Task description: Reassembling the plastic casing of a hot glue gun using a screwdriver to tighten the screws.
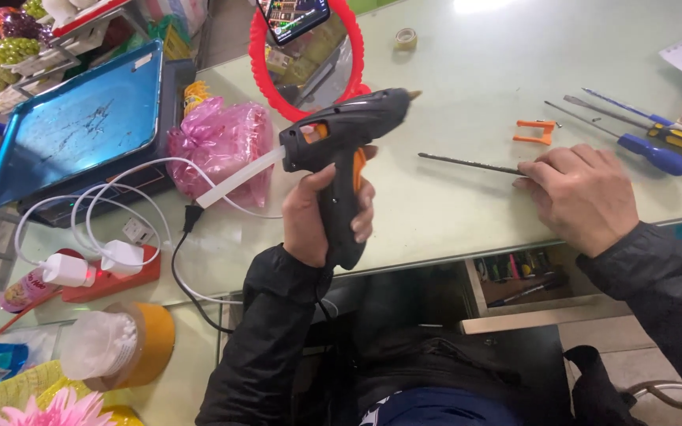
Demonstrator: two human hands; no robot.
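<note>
My left hand (pixel 321 217) grips the handle of a black glue gun (pixel 346 130) with an orange trigger, held above the table's front edge, nozzle pointing right and away. A white glue stick (pixel 238 179) juts from its back. Its black cord (pixel 187 268) hangs down on the left. My right hand (pixel 578 193) rests on the pale green table (pixel 451 205), fingers pinching the near end of a thin dark metal rod (pixel 467 163) that lies flat.
Behind the gun stand a red-framed round mirror (pixel 256 55) and a pink plastic bag (pixel 219 146). A blue tray (pixel 80 118) and white chargers (pixel 120 256) lie left. Screwdrivers (pixel 657 154), an orange clip (pixel 534 132) and tape roll (pixel 406 37) lie right.
</note>
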